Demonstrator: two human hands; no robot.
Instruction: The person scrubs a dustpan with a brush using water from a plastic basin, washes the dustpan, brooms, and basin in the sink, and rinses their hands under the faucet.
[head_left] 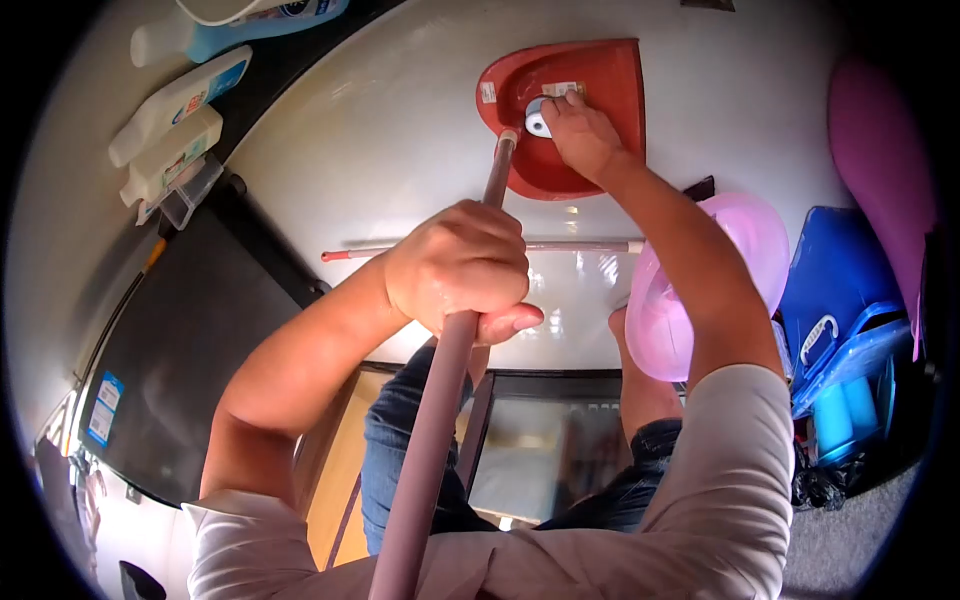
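Note:
A red dustpan (pixel 625 100) lies on the pale floor ahead of me, with a sticker in its tray. Its long dusty-pink handle (pixel 425 460) runs back toward my body. My left hand (pixel 460 265) is closed around this handle, thumb along its side. Over the tray, my right hand (pixel 582 132) has its fingers closed on a small white and grey rounded object (pixel 538 122) with a dark hole in its end. Its exact kind is hidden by the fingers. Whether it touches the tray I cannot tell.
Behind the handle lies a thin pole (pixel 575 246) with a red tip. A pink basin (pixel 665 330) stands beside my right arm. Blue plastic items (pixel 840 270) are at the right. Bottles (pixel 185 105) stand at the upper left, near a dark panel (pixel 180 350).

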